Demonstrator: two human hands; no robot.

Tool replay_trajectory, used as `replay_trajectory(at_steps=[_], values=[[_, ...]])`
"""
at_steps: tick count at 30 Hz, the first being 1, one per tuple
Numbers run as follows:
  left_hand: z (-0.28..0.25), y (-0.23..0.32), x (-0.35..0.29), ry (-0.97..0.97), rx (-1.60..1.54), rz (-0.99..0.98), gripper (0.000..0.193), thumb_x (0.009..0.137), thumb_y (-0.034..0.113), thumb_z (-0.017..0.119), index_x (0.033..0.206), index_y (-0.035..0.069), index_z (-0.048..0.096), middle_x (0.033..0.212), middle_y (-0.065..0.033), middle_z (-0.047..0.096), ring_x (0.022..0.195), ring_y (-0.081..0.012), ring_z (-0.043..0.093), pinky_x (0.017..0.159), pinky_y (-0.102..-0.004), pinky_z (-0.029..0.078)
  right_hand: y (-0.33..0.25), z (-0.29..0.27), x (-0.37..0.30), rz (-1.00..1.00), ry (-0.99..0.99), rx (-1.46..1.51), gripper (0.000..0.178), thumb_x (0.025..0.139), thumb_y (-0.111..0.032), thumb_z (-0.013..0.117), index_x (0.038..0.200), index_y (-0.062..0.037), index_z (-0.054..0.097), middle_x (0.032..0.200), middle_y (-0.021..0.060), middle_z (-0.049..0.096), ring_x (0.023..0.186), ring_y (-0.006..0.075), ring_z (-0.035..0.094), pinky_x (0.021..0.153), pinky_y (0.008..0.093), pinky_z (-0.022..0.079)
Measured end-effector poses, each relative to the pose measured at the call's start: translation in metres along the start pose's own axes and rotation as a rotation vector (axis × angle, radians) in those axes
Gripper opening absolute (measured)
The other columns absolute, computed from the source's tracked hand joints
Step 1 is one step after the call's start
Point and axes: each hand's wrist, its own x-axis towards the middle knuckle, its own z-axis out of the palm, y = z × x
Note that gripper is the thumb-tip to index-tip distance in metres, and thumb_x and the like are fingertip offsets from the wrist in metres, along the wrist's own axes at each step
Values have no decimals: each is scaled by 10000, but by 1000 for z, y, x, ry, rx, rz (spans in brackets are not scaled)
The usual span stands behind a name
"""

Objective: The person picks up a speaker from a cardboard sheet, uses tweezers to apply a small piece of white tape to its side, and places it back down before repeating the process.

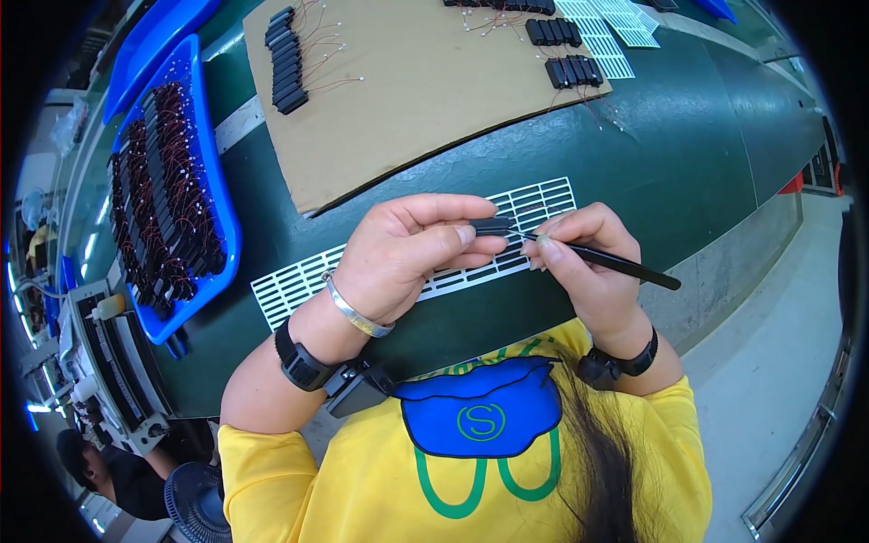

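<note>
My left hand point(394, 240) pinches a small black block-shaped part point(490, 225) between thumb and fingers. From the right, my right hand point(593, 262) grips black tweezers point(634, 266), their tips reaching the part's right end. Any wire or small piece at those tips is too fine to make out. Both hands are above a white slotted grid sheet point(290, 291), which lies on the green tabletop point(670, 145).
Beyond my hands lies a cardboard sheet point(407, 100), with a row of black wired parts point(288, 72) at its left and more groups point(572, 72) at its right. A blue tray point(232, 249) full of such parts stands left. More grid sheets point(625, 23) lie far right.
</note>
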Motion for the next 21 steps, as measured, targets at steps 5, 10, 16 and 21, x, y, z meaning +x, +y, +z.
replay_trajectory(at_steps=[5, 10, 16, 21], values=[[1, 0, 0, 23, -11, 9, 238, 851, 36, 505, 1070, -52, 537, 988, -154, 596, 897, -246, 615, 789, -308, 519, 0, 0, -1, -1, -7, -23, 79, 801, 27, 534, 828, -1, 466, 798, 117, 582, 689, 130, 585, 638, 236, 488], [2, 2, -1, 17, 8, 2, 231, 857, 62, 512, 1055, -52, 545, 970, -144, 598, 874, -216, 618, 776, -279, 517, 2, -2, -2, -30, -36, -82, 88, 794, 41, 533, 817, -2, 460, 788, 117, 579, 692, 130, 584, 642, 238, 484], [0, 1, -1, 3, 34, -3, 228, 858, 70, 515, 1047, -52, 550, 943, -139, 603, 855, -205, 621, 770, -270, 516, 3, -4, -4, -42, -51, -85, 109, 781, 54, 537, 813, -6, 451, 775, 116, 573, 691, 131, 582, 638, 240, 482], [1, 1, -1, 1, 20, -21, 224, 857, 67, 514, 1044, -53, 550, 936, -141, 605, 847, -213, 624, 765, -280, 519, 1, -6, -5, -30, -47, -83, 121, 774, 56, 541, 811, -9, 445, 766, 114, 569, 685, 132, 580, 634, 242, 479]])
